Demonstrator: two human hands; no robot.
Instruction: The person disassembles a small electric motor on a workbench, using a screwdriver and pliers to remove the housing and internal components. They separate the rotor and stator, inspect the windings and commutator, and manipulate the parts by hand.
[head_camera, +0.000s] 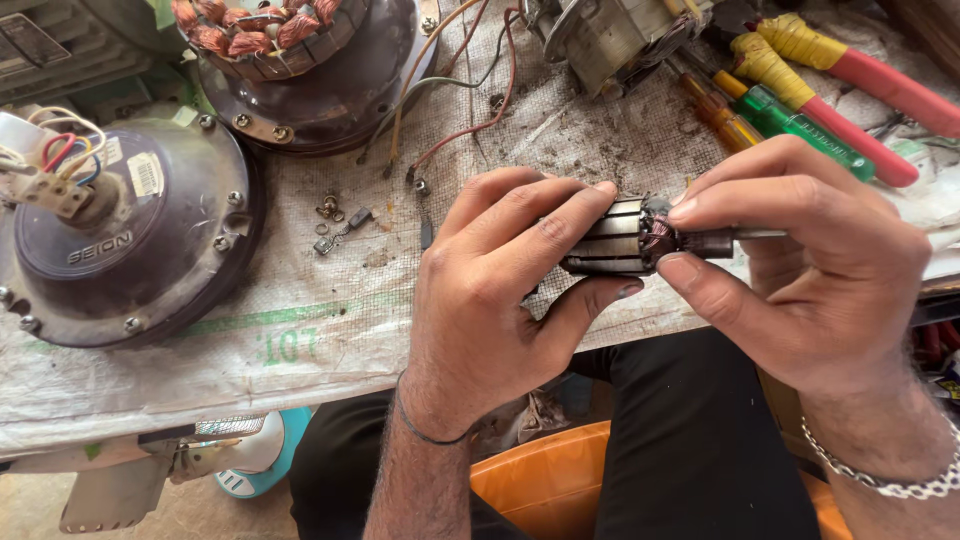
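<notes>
Both hands hold a small motor armature (632, 237) just above the near edge of the table (300, 330), over the person's lap. The left hand (500, 290) is clenched around the dark laminated core, fingers over the top and thumb underneath, while the right hand (800, 270) pinches the copper-wound end and the brown collar next to it between fingertips and thumb. To do this well, it seems best to let the left hand carry the weight on the steel core and keep the right fingertips light on the windings, since thin copper wire probably scuffs or bends easily; turning the piece slowly about its shaft would bring each slot into view. The armature lies nearly level, its long axis running left to right across the view, with the thin metal shaft (760, 233) pointing toward the person's right, out past the right fingers. Its other end is hidden in the left palm. Behind lie two round fan motor housings (120, 250), loose screws (335, 215) and red-handled screwdrivers (850, 110).
</notes>
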